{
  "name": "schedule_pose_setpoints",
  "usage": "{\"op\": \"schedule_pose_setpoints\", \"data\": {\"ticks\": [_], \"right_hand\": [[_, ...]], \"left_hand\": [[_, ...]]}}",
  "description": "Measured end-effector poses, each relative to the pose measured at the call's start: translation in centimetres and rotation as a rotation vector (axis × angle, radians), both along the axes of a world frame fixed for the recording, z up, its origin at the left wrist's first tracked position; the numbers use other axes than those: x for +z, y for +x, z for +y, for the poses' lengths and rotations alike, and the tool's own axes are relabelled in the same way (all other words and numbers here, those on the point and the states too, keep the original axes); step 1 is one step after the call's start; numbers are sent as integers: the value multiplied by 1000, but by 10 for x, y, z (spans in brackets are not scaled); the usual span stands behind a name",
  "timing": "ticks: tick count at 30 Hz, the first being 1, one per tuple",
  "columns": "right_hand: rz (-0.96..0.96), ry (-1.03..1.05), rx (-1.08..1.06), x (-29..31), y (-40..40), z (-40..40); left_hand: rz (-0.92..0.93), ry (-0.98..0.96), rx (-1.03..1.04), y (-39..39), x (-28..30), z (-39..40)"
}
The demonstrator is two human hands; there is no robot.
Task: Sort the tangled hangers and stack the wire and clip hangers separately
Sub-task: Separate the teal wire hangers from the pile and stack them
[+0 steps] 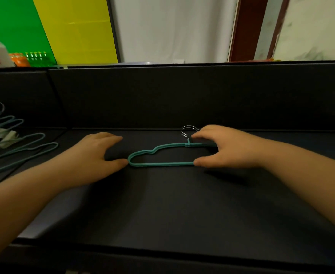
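A teal wire hanger stack with silver hooks lies flat in the middle of the black table. My right hand covers its right half, fingers over the top bar near the hooks and thumb on the bottom bar. My left hand rests spread on the table, its thumb tip touching the hanger's left end. At the far left lies a tangled pile of teal hangers with pale clip parts among them.
A black upright panel stands right behind the hanger. The black table has its front edge near the bottom. Beyond the panel are green and yellow boards and small colourful items at the far left.
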State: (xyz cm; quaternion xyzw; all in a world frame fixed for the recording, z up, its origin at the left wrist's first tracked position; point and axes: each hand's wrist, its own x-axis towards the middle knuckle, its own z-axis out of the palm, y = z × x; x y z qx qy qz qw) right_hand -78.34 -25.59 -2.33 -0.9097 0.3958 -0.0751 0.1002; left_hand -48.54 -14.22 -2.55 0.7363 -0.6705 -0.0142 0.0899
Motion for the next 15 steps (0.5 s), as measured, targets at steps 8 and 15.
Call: {"op": "schedule_pose_setpoints", "data": {"ticks": [8, 15], "right_hand": [[-159, -204, 28, 14, 15, 31], [-203, -235, 55, 21, 66, 64]], "left_hand": [[-89, -104, 53, -2, 7, 52], [-94, -102, 188, 38, 8, 118]]}}
